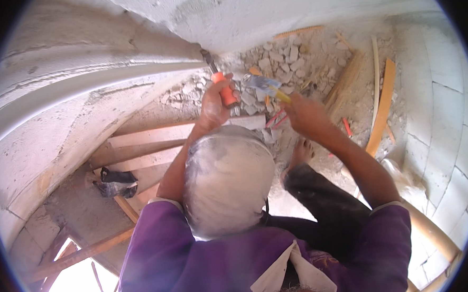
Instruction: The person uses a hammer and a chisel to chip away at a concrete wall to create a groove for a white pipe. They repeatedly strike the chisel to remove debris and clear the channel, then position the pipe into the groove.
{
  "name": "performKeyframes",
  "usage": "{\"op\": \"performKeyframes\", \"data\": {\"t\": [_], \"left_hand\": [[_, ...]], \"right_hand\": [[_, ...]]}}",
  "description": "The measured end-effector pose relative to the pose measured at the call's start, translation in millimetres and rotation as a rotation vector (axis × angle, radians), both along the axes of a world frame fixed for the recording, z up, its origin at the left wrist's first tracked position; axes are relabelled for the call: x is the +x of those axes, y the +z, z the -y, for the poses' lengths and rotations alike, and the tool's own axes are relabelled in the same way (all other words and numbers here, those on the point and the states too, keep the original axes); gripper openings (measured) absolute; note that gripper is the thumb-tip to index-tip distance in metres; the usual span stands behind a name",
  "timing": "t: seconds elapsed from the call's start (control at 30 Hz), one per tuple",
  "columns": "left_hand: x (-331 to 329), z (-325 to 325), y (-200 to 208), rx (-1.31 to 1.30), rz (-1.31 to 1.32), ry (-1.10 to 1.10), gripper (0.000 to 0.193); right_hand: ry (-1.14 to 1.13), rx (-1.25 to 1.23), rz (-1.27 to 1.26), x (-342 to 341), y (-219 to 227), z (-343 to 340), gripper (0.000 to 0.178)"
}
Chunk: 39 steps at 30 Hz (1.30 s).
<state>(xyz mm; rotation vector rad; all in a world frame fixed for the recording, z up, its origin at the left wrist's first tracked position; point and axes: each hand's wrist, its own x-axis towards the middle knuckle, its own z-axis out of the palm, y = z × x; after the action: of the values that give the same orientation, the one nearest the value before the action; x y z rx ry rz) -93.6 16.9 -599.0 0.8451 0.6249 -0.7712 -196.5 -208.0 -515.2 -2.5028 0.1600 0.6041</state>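
My left hand (214,106) is wrapped round the orange grip of a chisel (219,79). The chisel's dark metal end reaches up to the broken lower edge of the pale wall (181,40), beside the end of a long white pipe-like strip (109,81). To the right, my right hand (305,116) is closed on the yellow handle of a hammer (265,84). The hammer's head is slightly blurred and stands apart from the chisel, to its right.
Broken rubble (287,58) covers the ground beyond my hands. Wooden planks (154,133) lie at left, near a dark dusty bundle (117,182). An orange-brown strip (384,104) lies by the block wall (437,88) at right. My bare foot (301,152) rests below the hammer.
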Motion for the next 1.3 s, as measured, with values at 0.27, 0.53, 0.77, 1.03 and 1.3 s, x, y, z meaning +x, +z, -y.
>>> {"op": "performKeyframes", "data": {"t": [0.27,0.53,0.77,1.03,1.3], "left_hand": [[-19.7,-35.0,24.4,0.315,0.117,-0.44,0.028],[-30.4,-34.7,22.0,0.074,0.146,-0.2,0.036],[-8.5,-16.3,3.3,0.026,0.239,-0.173,0.039],[-1.8,-11.4,-13.6,0.166,0.251,-0.162,0.04],[9.2,-16.7,-12.7,0.14,0.226,-0.17,0.039]], "right_hand": [[-0.093,0.133,0.109,-16.9,-12.2,8.6,0.041],[-0.234,0.224,-0.029,-12.2,2.5,-17.9,0.045],[-0.389,0.239,-0.03,-10.5,-20.3,-46.1,0.049],[-0.256,0.179,0.148,-21.9,-14.2,-42.2,0.044],[0.256,-0.139,-0.101,-55.2,19.2,29.7,0.031]]}}
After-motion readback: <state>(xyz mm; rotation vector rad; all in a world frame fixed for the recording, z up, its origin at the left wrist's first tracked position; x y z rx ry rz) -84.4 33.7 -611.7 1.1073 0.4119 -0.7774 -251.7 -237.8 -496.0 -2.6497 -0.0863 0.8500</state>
